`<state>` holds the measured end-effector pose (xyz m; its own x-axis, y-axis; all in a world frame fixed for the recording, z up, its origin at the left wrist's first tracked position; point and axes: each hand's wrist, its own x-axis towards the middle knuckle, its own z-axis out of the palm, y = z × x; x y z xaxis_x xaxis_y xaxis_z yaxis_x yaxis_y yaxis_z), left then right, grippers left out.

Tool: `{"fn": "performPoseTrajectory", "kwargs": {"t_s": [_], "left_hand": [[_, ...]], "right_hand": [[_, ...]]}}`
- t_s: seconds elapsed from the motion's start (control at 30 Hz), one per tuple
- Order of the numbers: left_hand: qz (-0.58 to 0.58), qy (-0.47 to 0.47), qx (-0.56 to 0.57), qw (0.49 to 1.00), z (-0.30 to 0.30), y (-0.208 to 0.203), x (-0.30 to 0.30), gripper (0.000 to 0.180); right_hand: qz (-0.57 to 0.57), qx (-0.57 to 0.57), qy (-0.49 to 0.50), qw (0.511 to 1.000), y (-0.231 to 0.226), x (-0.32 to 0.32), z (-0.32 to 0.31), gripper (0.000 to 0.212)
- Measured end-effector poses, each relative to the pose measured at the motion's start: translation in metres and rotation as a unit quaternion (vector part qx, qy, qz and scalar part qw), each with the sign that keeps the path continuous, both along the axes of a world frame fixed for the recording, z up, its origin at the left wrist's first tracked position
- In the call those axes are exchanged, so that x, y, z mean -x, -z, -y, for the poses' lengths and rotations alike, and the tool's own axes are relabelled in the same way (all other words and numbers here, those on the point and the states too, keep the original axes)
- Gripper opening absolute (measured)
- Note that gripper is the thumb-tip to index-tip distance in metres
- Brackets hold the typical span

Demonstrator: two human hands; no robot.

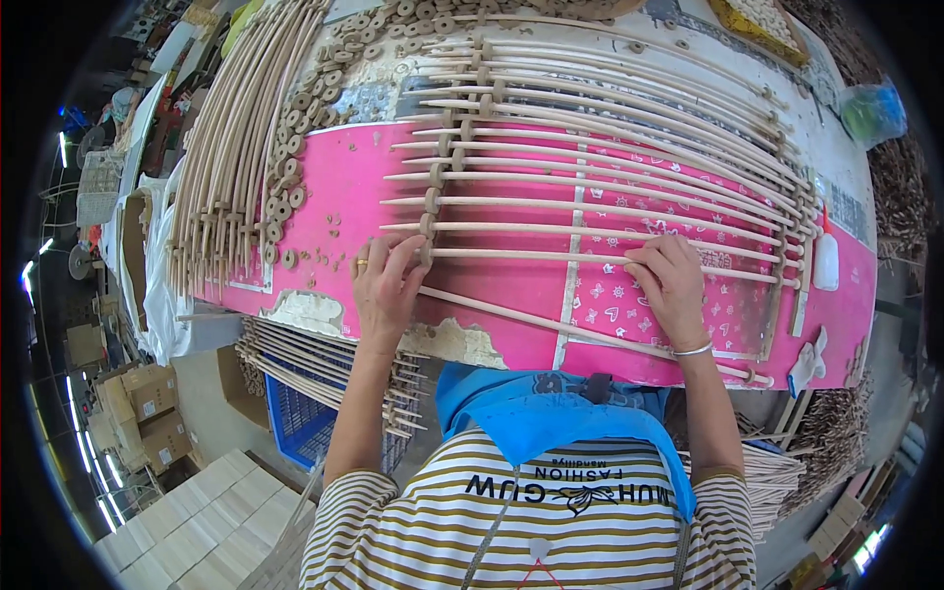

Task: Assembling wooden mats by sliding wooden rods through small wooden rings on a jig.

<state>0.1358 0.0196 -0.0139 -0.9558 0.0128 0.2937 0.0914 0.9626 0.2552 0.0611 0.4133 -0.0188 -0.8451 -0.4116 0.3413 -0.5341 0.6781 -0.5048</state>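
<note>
A row of thin wooden rods lies across the pink-covered worktable, small wooden discs set near their ends. At the left end of the row's nearest rod, my left hand has its thumb and fingers closed on a wooden disc. My right hand pinches that same rod right of its middle. Closer to me, a separate slanted rod rests near the table's front edge, a disc on its right end. Its left tip lies just beside my left hand.
Loose discs and a rod bundle cover the table's left side. To the right are a white squeeze bottle, a glove and a greenish plastic container. Below the table edge, a blue crate stands beneath more rods.
</note>
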Motion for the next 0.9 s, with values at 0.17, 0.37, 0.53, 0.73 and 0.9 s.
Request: {"fn": "performPoseTrajectory", "kwargs": {"t_s": [0.17,0.37,0.53,0.73,0.9], "left_hand": [[0.007,0.028,-0.027,0.999,-0.009,-0.001,0.012,0.052],[-0.012,0.086,-0.004,0.996,-0.026,-0.013,0.000,0.054],[0.040,0.211,-0.006,0.977,-0.102,-0.010,0.027,0.042],[0.039,0.269,0.014,0.962,-0.124,0.000,0.045,0.041],[0.068,0.294,0.049,0.952,-0.144,-0.008,0.059,0.040]], "right_hand": [[-0.033,0.035,-0.001,0.999,0.018,0.004,-0.014,0.013],[-0.060,0.036,-0.006,0.998,0.032,0.004,-0.001,0.018],[-0.034,0.072,0.033,0.996,0.035,-0.010,-0.018,0.024],[-0.052,0.201,0.216,0.954,0.006,-0.034,-0.069,0.021],[0.066,0.367,0.416,0.829,0.012,-0.053,-0.159,0.023]]}}
